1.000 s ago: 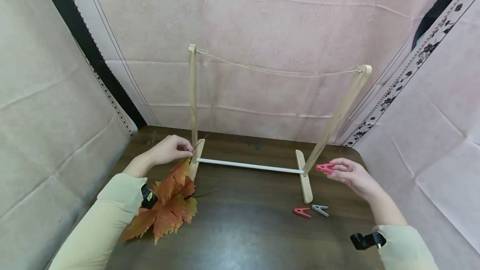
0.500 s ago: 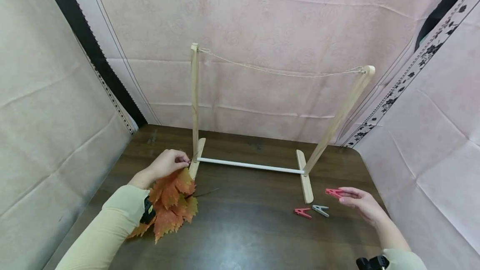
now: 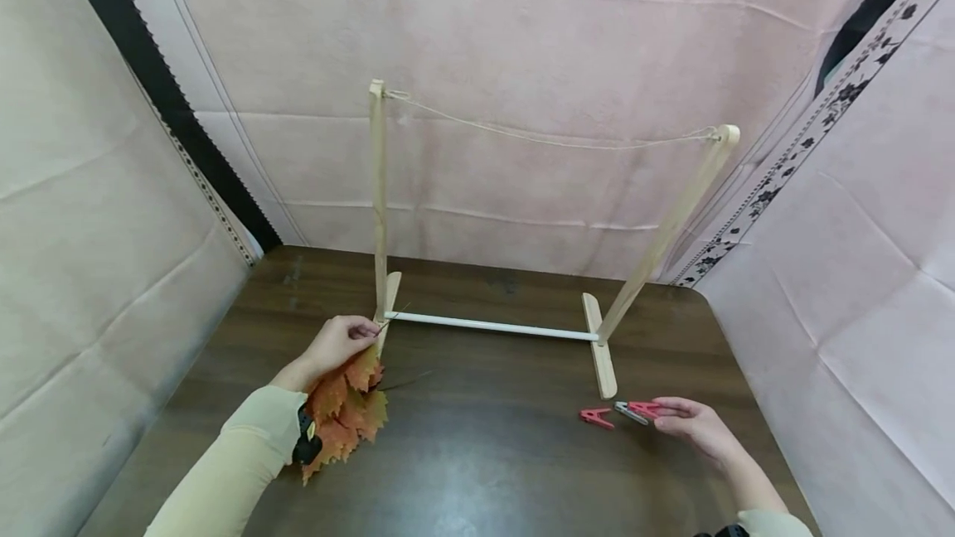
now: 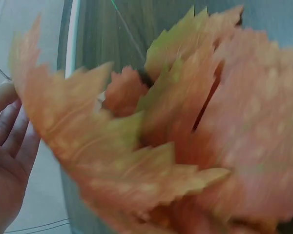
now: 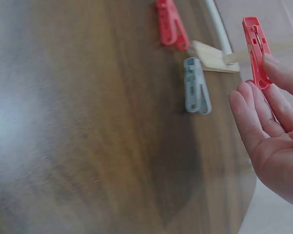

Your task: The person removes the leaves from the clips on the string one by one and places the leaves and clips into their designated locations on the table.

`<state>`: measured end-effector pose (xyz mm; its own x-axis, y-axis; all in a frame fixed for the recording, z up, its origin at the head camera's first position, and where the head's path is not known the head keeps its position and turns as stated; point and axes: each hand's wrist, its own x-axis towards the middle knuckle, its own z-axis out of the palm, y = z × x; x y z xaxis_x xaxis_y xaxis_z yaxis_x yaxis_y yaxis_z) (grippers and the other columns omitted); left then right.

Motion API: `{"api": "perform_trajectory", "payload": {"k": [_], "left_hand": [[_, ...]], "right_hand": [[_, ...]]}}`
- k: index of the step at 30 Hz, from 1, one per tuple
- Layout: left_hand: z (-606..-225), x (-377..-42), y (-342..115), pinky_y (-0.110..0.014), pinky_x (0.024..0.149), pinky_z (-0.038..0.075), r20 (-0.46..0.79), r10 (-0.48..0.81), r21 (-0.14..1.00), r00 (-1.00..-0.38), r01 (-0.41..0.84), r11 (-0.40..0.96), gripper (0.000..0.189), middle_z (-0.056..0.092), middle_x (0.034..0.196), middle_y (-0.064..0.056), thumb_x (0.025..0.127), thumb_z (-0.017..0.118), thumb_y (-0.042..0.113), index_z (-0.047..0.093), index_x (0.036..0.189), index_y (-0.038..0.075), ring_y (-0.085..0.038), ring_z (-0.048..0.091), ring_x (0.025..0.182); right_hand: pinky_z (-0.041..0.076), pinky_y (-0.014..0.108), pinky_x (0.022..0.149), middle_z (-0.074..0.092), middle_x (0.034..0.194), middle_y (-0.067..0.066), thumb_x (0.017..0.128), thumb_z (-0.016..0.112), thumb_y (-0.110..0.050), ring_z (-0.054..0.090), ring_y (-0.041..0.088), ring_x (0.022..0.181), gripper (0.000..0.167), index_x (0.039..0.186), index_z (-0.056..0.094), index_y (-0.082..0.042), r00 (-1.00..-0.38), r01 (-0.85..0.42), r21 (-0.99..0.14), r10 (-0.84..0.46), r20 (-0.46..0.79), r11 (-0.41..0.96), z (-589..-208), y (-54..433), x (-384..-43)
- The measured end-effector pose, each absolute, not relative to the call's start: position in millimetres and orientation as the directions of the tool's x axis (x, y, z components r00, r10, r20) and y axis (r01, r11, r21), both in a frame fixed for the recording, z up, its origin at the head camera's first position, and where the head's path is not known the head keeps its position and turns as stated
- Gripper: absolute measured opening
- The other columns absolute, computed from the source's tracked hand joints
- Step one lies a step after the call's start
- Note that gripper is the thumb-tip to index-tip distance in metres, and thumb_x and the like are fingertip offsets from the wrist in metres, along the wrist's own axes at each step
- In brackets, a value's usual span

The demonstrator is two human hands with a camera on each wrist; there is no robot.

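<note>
My left hand [image 3: 339, 345] pinches the thin stem of an orange artificial maple leaf [image 4: 102, 151] beside the foot of the frame's left post. More such leaves [image 3: 339, 429] lie heaped below it, partly hidden behind the wrist. Between thumb and fingers of my right hand [image 3: 700, 428] is a red clothespin [image 5: 256, 53], held by one end. In the head view it overlaps a grey clothespin [image 3: 628, 413] on the table; the right wrist view shows the two apart. A second red clothespin [image 3: 597, 417] lies just left of the grey one.
A wooden frame with a left post [image 3: 378, 197] and a leaning right post [image 3: 667, 230] stands on the brown table [image 3: 477, 454]. A white rod [image 3: 492, 326] joins its feet, and a slack string [image 3: 515, 133] spans the tops. Pale cloth [image 3: 507, 31] hangs behind.
My right hand has come down and nearer with the red clothespin, then slightly left toward the grey one. My left hand has drawn the leaf stem a little lower and toward me.
</note>
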<state>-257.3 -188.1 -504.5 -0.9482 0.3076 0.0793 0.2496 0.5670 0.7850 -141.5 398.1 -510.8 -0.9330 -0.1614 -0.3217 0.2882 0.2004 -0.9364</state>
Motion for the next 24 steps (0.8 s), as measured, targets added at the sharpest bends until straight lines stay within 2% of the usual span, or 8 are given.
{"api": "perform_trajectory", "payload": {"k": [3, 8, 12, 17, 21, 24], "left_hand": [[-513.2, -255.8, -186.6, -0.022, 0.070, 0.051, 0.082, 0.262, 0.814, -0.962, 0.216, 0.539, 0.018, 0.069, 0.093, -0.019, 0.086, 0.062, -0.002, 0.066, 0.103, -0.007, -0.020, 0.064, 0.081], [-523.4, -252.2, -180.7, -0.030, 0.074, 0.054, 0.096, 0.243, 0.821, -0.965, 0.215, 0.529, 0.019, 0.069, 0.095, -0.020, 0.085, 0.062, -0.003, 0.065, 0.104, -0.007, -0.024, 0.066, 0.083], [-530.4, -251.3, -176.6, -0.036, 0.076, 0.054, 0.093, 0.229, 0.830, -0.969, 0.202, 0.519, 0.019, 0.068, 0.096, -0.022, 0.086, 0.060, -0.005, 0.065, 0.104, -0.008, -0.028, 0.066, 0.085], [-539.5, -251.1, -173.8, -0.037, 0.076, 0.054, 0.086, 0.208, 0.843, -0.974, 0.183, 0.506, 0.019, 0.068, 0.098, -0.024, 0.085, 0.059, -0.007, 0.065, 0.103, -0.008, -0.030, 0.066, 0.086], [-544.8, -249.6, -172.8, -0.037, 0.076, 0.054, 0.079, 0.212, 0.837, -0.974, 0.181, 0.517, 0.018, 0.068, 0.096, -0.022, 0.085, 0.059, -0.007, 0.065, 0.102, -0.008, -0.029, 0.065, 0.086], [-547.6, -247.5, -172.7, -0.037, 0.076, 0.053, 0.058, 0.222, 0.831, -0.973, 0.170, 0.530, 0.019, 0.068, 0.096, -0.020, 0.085, 0.060, -0.007, 0.065, 0.102, -0.007, -0.028, 0.065, 0.086]], "right_hand": [[0.049, 0.018, 0.076, 0.069, 0.089, -0.016, 0.085, 0.066, -0.006, 0.063, -0.002, 0.084, 0.040, 0.119, 0.054, 0.013, -0.933, 0.280, -0.922, -0.150, -0.327, 0.268, -517.2, 395.8, -142.1], [0.050, 0.017, 0.073, 0.071, 0.089, -0.013, 0.082, 0.068, -0.006, 0.063, -0.004, 0.081, 0.054, 0.121, 0.044, 0.023, -0.939, 0.259, -0.900, -0.128, -0.320, 0.352, -525.5, 395.8, -140.7], [0.050, 0.018, 0.073, 0.072, 0.093, -0.003, 0.081, 0.068, -0.005, 0.062, -0.004, 0.081, 0.056, 0.121, 0.042, 0.024, -0.940, 0.255, -0.881, -0.111, -0.323, 0.399, -529.3, 394.7, -138.9], [0.050, 0.020, 0.070, 0.071, 0.095, 0.013, 0.080, 0.068, -0.002, 0.062, -0.002, 0.077, 0.051, 0.118, 0.046, 0.024, -0.945, 0.241, -0.851, -0.086, -0.315, 0.466, -534.6, 391.4, -137.1], [0.053, 0.023, 0.066, 0.068, 0.095, 0.018, 0.078, 0.068, 0.000, 0.062, 0.002, 0.072, 0.050, 0.116, 0.046, 0.024, -0.945, 0.258, -0.845, -0.058, -0.321, 0.469, -536.2, 388.7, -136.1], [0.054, 0.026, 0.062, 0.068, 0.091, 0.014, 0.075, 0.073, -0.004, 0.062, 0.005, 0.070, 0.051, 0.113, 0.051, 0.022, -0.949, 0.257, -0.860, -0.053, -0.311, 0.442, -541.3, 391.8, -136.6]]}}
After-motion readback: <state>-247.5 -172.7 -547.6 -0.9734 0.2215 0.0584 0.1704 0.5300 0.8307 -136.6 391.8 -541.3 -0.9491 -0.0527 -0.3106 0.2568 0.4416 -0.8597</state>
